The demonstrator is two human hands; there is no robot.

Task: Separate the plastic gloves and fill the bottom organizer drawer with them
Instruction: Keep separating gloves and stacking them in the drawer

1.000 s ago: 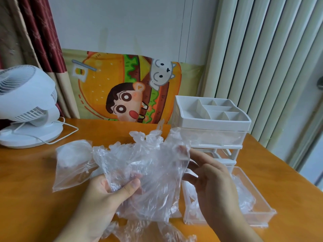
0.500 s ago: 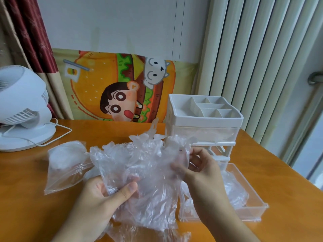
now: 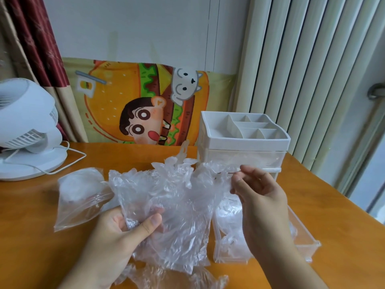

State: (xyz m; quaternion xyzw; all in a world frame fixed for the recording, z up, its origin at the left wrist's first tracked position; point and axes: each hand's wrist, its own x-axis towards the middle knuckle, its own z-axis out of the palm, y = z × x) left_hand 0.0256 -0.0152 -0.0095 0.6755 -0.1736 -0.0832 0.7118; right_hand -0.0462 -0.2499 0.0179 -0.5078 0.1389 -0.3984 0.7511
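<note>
Left hand (image 3: 123, 232) grips the bunch of plastic gloves (image 3: 166, 207) low down, thumb pressed across the front, fingers curled behind. Right hand (image 3: 260, 197) pinches the top edge of one glove at the bunch's upper right, grip narrow, thumb and forefinger tips together, other fingers loosely curled. That glove looks partly peeled off but is not free of the bunch.

Bunch is held up just above the surface (image 3: 31, 205); a few loose gloves trail under it at the near edge. Bottom drawer (image 3: 304, 243) is pulled fully out, sitting on the surface right beside the bunch, under the right wrist. It already holds some crumpled gloves, roughly half full at a guess, hard to judge through clear plastic. White organizer (image 3: 243, 140) stands behind it, top tray bare.

Clear zip bag (image 3: 81, 197) lies left of the bunch. White fan (image 3: 27, 130) at far left.

Progress: mid-task. Several gloves in, a thick bunch left to separate and drop in; drawer not yet back in the organizer.
</note>
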